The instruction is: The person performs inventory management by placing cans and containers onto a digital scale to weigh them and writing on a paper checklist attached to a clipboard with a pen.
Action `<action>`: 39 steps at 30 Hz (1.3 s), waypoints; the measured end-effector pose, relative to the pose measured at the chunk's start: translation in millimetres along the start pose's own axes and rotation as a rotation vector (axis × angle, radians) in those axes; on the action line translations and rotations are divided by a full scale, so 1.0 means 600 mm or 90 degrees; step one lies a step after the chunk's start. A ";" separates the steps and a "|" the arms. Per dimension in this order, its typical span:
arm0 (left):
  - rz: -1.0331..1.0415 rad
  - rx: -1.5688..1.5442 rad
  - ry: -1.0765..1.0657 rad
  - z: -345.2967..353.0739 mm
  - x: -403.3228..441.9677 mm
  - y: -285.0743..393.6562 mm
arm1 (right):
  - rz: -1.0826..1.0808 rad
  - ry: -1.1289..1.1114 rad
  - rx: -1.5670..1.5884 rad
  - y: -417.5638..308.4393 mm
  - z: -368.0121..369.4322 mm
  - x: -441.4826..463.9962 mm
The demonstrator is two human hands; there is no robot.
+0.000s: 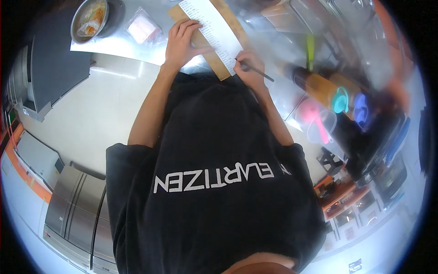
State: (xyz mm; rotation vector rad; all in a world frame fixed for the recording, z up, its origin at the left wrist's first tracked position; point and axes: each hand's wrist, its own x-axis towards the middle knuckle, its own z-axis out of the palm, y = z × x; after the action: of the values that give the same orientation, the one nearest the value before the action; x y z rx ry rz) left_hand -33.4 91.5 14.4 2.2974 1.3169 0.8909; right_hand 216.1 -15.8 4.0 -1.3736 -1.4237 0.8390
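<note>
A long white sheet of paper (214,27) with lines of small dark writing lies on a brown board (234,16) on the metal counter. My left hand (184,42) rests on the left side of the board and sheet, its fingers and thumb apart, holding nothing. In my right hand (249,68) is a slim black pen (262,74), its tip at the right edge of the sheet's lower part. The lower end of the board comes close to my black shirt (219,132).
On the counter (121,48) at left are a metal bowl (106,18) with food and a clear packet (143,27). To the right stand bottles with teal (340,100) and purple (361,109) tops, plus a clear jug (335,121) with a pink scoop (315,116).
</note>
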 end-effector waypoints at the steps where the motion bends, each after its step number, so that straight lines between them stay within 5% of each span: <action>1: 0.001 -0.002 -0.002 0.000 -0.001 0.001 | -0.013 -0.017 -0.012 0.000 -0.002 0.000; 7: -0.044 -0.122 0.085 -0.030 -0.024 0.016 | -0.047 -0.057 -0.003 -0.006 -0.011 0.003; 12: -0.088 0.006 0.113 -0.132 -0.107 0.041 | -0.053 -0.051 -0.001 -0.004 -0.010 0.003; 16: -0.278 -0.025 -0.018 -0.185 -0.248 -0.015 | -0.035 -0.039 0.012 -0.026 -0.012 0.007; 18: -0.743 -0.194 -0.134 -0.214 -0.285 -0.029 | -0.024 -0.035 0.019 -0.030 -0.009 0.005; 22: -0.643 -0.014 -0.315 -0.184 -0.533 -0.180 | -0.042 -0.027 0.009 -0.034 -0.009 0.003; 26: -0.732 -0.075 -0.437 -0.161 -0.595 -0.178 | -0.051 -0.026 0.002 -0.036 -0.009 0.003; 27: -0.763 -0.119 -0.447 -0.147 -0.617 -0.198 | -0.048 -0.020 0.003 -0.038 -0.010 0.001; 30: -1.074 -0.445 -0.136 -0.162 -0.447 -0.107 | -0.048 -0.014 0.018 -0.028 -0.008 -0.005; 32: -1.001 -0.582 -0.059 -0.176 -0.330 -0.077 | -0.076 -0.030 -0.009 -0.023 -0.010 -0.004; 36: -0.601 -0.262 0.003 -0.195 -0.136 0.000 | -0.037 -0.051 -0.007 -0.023 -0.008 -0.005; 39: -0.509 -0.150 -0.052 -0.197 -0.071 0.035 | -0.060 -0.040 -0.026 -0.007 -0.010 -0.006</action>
State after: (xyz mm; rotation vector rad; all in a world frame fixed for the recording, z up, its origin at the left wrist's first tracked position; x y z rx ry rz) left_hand -114.9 42.8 99.4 1.4028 1.7672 0.6126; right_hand 219.7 -20.9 9.2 -1.3094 -1.5500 0.8021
